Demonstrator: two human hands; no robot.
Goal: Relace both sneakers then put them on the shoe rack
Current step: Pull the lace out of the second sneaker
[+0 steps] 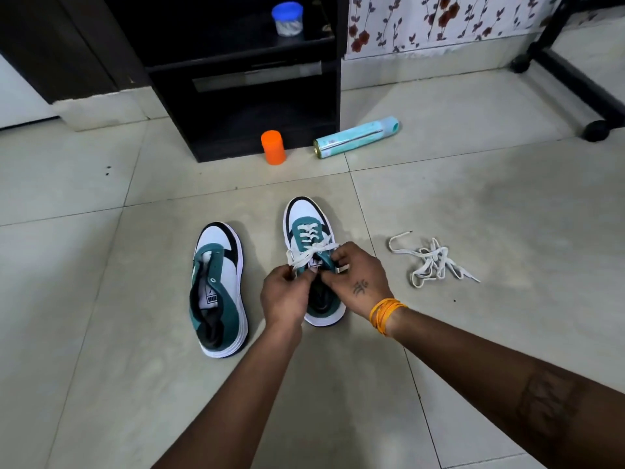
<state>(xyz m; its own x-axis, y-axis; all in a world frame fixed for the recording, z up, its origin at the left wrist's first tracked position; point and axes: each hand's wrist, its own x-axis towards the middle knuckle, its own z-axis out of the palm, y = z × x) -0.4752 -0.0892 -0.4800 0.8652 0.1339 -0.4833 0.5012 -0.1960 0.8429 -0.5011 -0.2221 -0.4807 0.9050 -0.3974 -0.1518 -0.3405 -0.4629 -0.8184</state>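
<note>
Two white, teal and black sneakers stand on the tiled floor, toes pointing away from me. The right sneaker [306, 220] has a white lace [313, 248] threaded through its eyelets. My left hand [287, 292] and my right hand [355, 275] each pinch an end of that lace over the tongue, fingers nearly touching. The left sneaker [216, 286] has no lace and its tongue lies open. A loose white lace [431, 260] sits in a tangle on the floor to the right. The black shoe rack [250, 96] stands against the wall ahead.
An orange cylinder [273, 147] stands and a light-blue spray can [355, 137] lies at the rack's foot. A blue-lidded jar [287, 18] sits on a rack shelf. A black wheeled stand [575, 79] is at the far right.
</note>
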